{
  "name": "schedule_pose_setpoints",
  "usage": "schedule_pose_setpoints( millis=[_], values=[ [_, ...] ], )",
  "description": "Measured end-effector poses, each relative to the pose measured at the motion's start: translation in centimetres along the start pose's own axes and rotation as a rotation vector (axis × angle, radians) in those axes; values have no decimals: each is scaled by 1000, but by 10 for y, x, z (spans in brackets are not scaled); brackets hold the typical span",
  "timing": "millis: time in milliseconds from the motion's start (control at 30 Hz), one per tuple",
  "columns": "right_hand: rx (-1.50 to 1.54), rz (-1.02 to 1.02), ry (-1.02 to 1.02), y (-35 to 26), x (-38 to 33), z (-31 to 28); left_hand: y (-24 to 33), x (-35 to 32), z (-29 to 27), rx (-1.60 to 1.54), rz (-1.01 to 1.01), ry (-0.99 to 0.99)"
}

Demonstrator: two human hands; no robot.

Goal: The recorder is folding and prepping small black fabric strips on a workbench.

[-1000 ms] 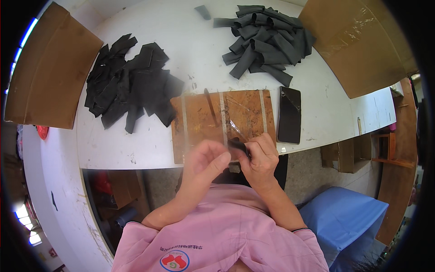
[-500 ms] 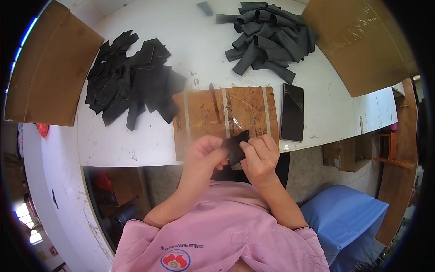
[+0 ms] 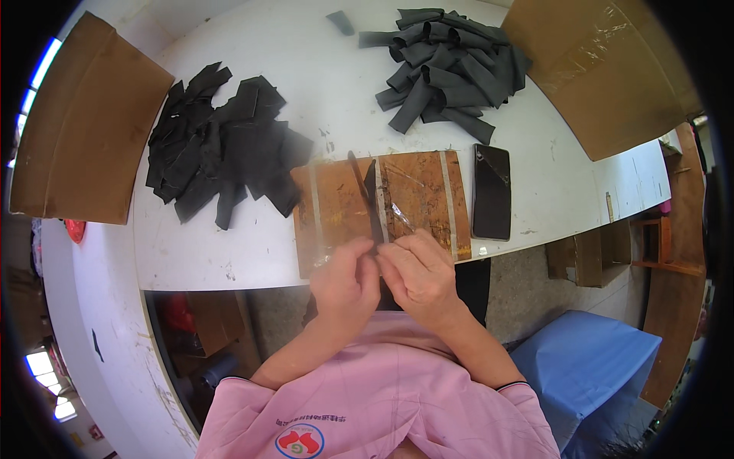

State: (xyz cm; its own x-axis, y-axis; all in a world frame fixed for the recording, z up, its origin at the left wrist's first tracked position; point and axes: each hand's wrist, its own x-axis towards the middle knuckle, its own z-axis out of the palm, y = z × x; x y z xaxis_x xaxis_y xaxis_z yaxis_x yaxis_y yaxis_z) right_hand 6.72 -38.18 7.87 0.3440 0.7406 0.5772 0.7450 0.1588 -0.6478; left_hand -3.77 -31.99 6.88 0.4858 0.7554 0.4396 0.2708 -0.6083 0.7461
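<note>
At the front edge of the brown board [image 3: 420, 180], my left hand [image 3: 345, 279] and my right hand [image 3: 420, 271] meet with fingertips almost touching. Between them they pinch the lower end of a black fabric piece [image 3: 372, 191], seen as a narrow strip pointing away from me over the board. My fingers hide its near end. Beside the strip a thin dark stick [image 3: 355, 170] lies on the board, partly overlapped by the fabric. A shiny scrap of clear film [image 3: 400, 214] is just beyond my right hand.
Flat black fabric pieces [image 3: 222, 153] are heaped at the left, and rolled dark tubes [image 3: 459, 73] at the far right. A phone [image 3: 492, 191] lies right of the board. Cardboard boxes [image 3: 92, 122] [image 3: 604, 76] flank the white table [image 3: 252, 252]. A blue cover [image 3: 585, 367] stands lower right.
My hands have come closer together. The black fabric, held broad and bunched before, now shows as a narrow strip reaching up over the board beside the stick.
</note>
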Motion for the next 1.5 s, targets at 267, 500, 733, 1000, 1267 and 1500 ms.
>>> schedule_pose_setpoints(
  millis=[267,500,733,1000,1267,1500],
  values=[
    [-160,-39,23,2,3,12,-1,4,-4,-50,-2,54],
    [-26,157,53,5,3,15,-1,20,-14,-967,-719,-93],
    [172,375,7,-6,5,6,-2,22,-16,-1110,-592,-275],
    [-1,223,6,-15,2,9,-5,13,-3,-243,-269,41],
    [198,331,40,-15,8,8,-5,10,-7,-335,-157,43],
    [136,263,22,-9,6,9,-3,8,-7,-180,-76,-11]
  ],
)
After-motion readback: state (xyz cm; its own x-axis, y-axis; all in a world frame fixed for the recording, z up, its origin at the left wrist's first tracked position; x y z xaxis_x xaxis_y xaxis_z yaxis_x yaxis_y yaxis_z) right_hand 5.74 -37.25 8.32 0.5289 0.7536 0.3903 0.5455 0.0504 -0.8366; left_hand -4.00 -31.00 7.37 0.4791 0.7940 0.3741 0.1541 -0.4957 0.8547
